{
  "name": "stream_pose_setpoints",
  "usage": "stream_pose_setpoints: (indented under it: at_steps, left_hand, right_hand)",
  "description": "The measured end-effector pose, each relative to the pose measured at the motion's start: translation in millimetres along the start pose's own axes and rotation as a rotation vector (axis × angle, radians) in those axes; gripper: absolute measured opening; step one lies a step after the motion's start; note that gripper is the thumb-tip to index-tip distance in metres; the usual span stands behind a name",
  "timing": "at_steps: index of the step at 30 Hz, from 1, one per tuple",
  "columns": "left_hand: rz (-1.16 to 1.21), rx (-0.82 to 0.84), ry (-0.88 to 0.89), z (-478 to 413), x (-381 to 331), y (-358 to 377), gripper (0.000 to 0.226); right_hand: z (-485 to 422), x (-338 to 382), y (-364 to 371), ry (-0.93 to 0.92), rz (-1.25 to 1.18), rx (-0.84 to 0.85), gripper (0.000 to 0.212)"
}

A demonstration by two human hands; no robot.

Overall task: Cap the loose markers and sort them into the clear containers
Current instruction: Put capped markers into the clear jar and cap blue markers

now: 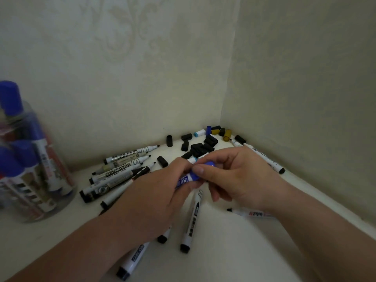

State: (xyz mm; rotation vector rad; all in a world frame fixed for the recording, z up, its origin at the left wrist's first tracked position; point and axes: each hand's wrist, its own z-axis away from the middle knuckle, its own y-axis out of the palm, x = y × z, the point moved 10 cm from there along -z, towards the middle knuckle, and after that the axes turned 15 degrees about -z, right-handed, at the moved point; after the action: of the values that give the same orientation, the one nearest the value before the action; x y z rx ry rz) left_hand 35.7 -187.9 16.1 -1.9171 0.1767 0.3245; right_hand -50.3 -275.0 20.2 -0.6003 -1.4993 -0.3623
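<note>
Both hands meet over the white tabletop (230,257) at a white-barrelled marker with blue print (186,179). The left hand (150,198) is wrapped round its barrel and the right hand (240,180) pinches the blue cap (208,165) at its tip; whether the cap is fully seated I can't tell. Uncapped black whiteboard markers (122,165) lie piled just left of the hands, with more scattered under and around the wrists. Loose black plastic caps (201,147) are heaped in the wall corner behind, a few yellow, blue and white ones among them. The clear round container (65,180) stands far left, well apart from the hands, holding blue-capped markers upright.
</note>
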Motion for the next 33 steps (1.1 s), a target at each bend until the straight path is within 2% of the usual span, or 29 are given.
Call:
stream_pose_setpoints:
  at_steps: [6, 9, 11, 12, 15, 17, 21, 24, 30, 33]
  left_hand:
    - [0.075, -0.061, -0.023, 2.2, 3.6, -8.7, 0.036]
    - [0.074, -0.072, 0.008, 1.4, 1.9, -10.4, 0.031]
    - [0.054, -0.064, 0.018, -0.9, -0.8, -11.5, 0.030]
    - [0.048, -0.053, 0.005, -2.4, -0.2, -10.8, 0.032]
    - [0.039, -0.044, -0.086, -5.5, 12.5, -8.0, 0.036]
    - [0.089, -0.066, -0.155, -5.1, 25.1, -7.4, 0.029]
    - [0.292, -0.125, -0.245, -4.6, 39.1, -7.0, 0.026]
    - [0.451, -0.188, -0.288, -4.0, 41.3, -11.1, 0.015]
    - [0.625, -0.332, -0.292, 0.3, 41.3, -31.4, 0.008]
    - [0.602, -0.356, -0.290, 0.4, 42.6, -32.9, 0.009]
  right_hand:
    - [4.5, 9.6, 5.8, -0.009, 0.214, -0.020, 0.038]
    - [6.3, 10.6, 9.9, 0.010, 0.305, 0.004, 0.043]
    - [6.2, 14.2, 11.1, -0.006, 0.276, 0.029, 0.041]
    - [5.0, 16.1, 3.6, -0.019, 0.226, -0.002, 0.040]
    - [1.4, 17.4, -56.0, -0.041, 0.076, -0.266, 0.024]
    - [1.3, 14.7, -87.9, -0.019, 0.194, -0.350, 0.011]
    - [-6.3, -17.1, -94.5, 0.195, 0.592, -0.217, 0.012]
    - [-9.4, -26.6, -85.7, 0.250, 0.743, -0.113, 0.013]
    - [-9.1, -30.3, -80.5, 0.269, 0.768, -0.038, 0.021]
    - [-9.5, -19.6, -91.5, 0.213, 0.674, -0.128, 0.024]
